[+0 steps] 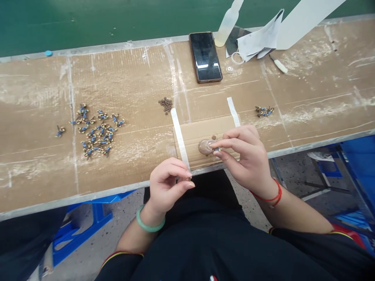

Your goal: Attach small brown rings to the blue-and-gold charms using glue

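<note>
My right hand (pixel 246 156) pinches a small blue-and-yellow figure (pixel 217 149) at the rim of a small clear round dish (pixel 203 147). The dish sits on a cardboard pad (pixel 193 132) fixed with white tape strips. At the table's front edge, my left hand (pixel 170 183) is closed, thumb against forefinger, on a tiny brown piece (pixel 189 179) that is mostly hidden. Behind the pad's left tape lies a small heap of brown rings (pixel 166 104).
Many small blue figures (pixel 99 132) lie spread at the left, and several more (pixel 264 112) at the right. Farther back are a phone (pixel 206 57), a plastic bottle (pixel 227 26), crumpled white paper (pixel 260 39) and a white-handled tool (pixel 279 65).
</note>
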Demonstrator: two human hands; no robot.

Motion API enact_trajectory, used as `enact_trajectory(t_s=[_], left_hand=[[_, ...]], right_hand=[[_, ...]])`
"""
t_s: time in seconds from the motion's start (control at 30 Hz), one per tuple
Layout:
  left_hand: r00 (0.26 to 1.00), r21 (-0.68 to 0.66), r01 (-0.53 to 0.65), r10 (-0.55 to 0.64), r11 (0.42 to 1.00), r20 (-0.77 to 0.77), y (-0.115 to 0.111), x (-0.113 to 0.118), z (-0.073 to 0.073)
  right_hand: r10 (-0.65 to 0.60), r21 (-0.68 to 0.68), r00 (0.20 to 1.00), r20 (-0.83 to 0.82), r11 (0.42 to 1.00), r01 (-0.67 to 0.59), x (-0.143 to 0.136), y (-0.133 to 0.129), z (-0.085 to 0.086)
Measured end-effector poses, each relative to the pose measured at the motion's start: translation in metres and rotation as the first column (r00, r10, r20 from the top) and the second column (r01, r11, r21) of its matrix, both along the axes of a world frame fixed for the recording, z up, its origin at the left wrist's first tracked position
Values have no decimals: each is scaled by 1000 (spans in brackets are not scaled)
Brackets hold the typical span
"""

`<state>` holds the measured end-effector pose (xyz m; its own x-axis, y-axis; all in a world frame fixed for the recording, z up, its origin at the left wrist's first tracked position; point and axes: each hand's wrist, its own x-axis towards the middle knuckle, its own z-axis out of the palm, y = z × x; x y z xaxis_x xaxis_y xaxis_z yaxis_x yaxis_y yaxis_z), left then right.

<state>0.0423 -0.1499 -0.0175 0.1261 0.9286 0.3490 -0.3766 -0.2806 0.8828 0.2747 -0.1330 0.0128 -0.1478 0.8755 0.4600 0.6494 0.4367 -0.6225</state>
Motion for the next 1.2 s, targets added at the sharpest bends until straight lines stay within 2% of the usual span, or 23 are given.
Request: enact_trajectory(t_s=[0.13,0.17,0.23,0.33,0.4,0.5,0.6,0.73,0.93,1.2], left_hand=[[998,15,-54,54,998,-17,0,3,1],[995,21,-88,89,996,-33,1,5,2],[985,29,-159,160,987,-70,1,10,6],[979,63,-170,176,983,-101,2,22,16],[983,102,-144,154,984,-99,3,30,24],[985,126,-147,157,981,-72,2,39,34],[985,136,-163,170,977,-41,0,43,37],[986,150,-167,168,975,5,-3,45,38],[981,178,-188,194,966,-18,-7,44,38],[985,185,-170,174,968,-3,-9,43,36]], right_hand=[[-20,13,999,-31,1000,20,-2,-5,5],[-30,1,996,-81,1000,30,-4,-7,8],[-37,-45,958,-283,999,25,-12,-11,15],[-43,-155,765,-643,985,-74,-30,-18,24],[-77,-233,654,-753,960,-156,-40,-23,28],[-113,-307,596,-795,922,-235,-49,-32,31],[-110,-275,562,-820,937,-217,-54,-40,33],[-75,-202,532,-844,962,-184,-58,-47,35],[-23,-166,521,-853,959,-229,-58,-48,39],[20,-121,418,-908,944,-307,-58,-50,39]])
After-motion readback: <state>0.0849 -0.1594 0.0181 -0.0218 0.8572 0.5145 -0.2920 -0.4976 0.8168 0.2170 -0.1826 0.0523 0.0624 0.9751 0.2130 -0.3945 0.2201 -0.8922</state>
